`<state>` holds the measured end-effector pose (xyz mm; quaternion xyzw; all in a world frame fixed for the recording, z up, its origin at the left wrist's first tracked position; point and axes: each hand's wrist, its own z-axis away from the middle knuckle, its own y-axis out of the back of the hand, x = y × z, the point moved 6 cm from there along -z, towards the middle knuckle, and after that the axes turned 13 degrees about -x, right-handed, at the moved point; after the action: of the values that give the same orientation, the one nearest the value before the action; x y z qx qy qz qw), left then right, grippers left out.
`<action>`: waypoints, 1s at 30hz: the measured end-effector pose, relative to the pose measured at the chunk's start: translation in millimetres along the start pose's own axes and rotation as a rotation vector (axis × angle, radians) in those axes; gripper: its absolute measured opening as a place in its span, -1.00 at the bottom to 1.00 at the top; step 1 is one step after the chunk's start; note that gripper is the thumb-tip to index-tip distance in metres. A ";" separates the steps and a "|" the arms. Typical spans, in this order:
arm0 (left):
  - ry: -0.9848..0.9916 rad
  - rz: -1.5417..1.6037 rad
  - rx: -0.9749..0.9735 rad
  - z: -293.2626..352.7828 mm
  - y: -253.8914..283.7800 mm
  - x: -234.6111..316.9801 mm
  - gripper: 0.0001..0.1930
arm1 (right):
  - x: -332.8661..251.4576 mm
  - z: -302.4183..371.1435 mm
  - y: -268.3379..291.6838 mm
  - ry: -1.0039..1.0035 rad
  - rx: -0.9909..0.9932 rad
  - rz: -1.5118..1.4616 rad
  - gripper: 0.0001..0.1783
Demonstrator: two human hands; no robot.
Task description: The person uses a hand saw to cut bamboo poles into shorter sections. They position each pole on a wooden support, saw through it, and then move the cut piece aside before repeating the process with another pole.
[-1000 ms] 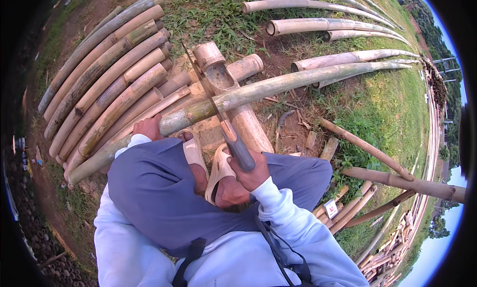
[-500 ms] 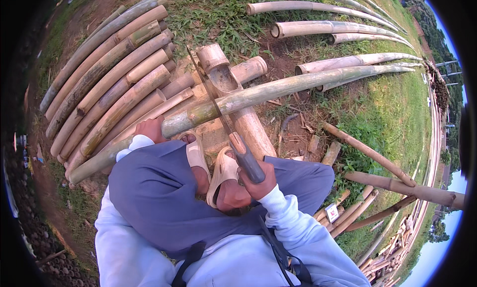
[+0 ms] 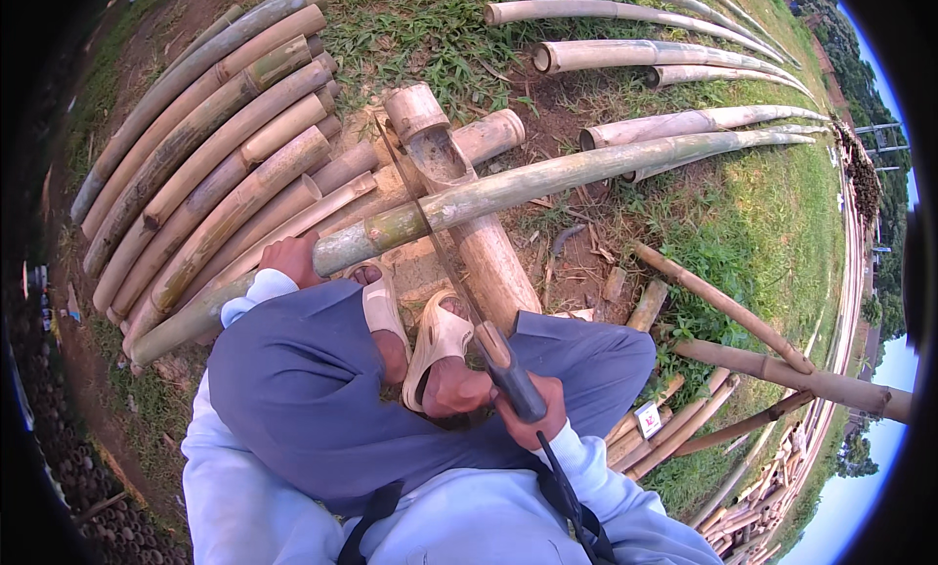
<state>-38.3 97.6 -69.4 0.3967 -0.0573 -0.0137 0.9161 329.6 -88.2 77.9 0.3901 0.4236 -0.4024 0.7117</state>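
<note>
Right hand [image 3: 532,418] closed around the dark handle of a handsaw [image 3: 459,272], now drawn back nearer the body than a second ago; its blade crosses the long green bamboo pole [image 3: 547,179]. Left hand [image 3: 290,257] grips that pole, which rests across a thick bamboo support log [image 3: 469,208] beside stacked bamboo poles [image 3: 205,145].

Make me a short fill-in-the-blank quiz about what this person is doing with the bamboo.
1. The right hand grips the dark handle of a ____.
2. The left hand rests on a long green ____ pole.
3. The saw blade meets the pole where it lies across a thick ____ log.

Missing words: saw; bamboo; bamboo
</note>
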 end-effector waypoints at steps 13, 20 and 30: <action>0.024 -0.008 0.062 8.7 4.5 -6.0 -0.19 | -28.9 110.5 14.3 -0.181 -0.025 0.124 -0.73; -0.016 -0.007 0.103 -3.9 3.6 2.3 -0.21 | 1.1 -102.8 -11.2 0.055 0.075 0.060 -0.84; 0.052 -0.023 0.029 9.2 -1.3 -8.1 -0.23 | -23.2 97.2 11.3 -0.129 -0.006 0.130 -0.71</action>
<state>-47.4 90.6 -64.8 0.4106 -0.0292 -0.0130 0.9112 360.5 -165.5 134.3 0.3877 0.3519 -0.3783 0.7634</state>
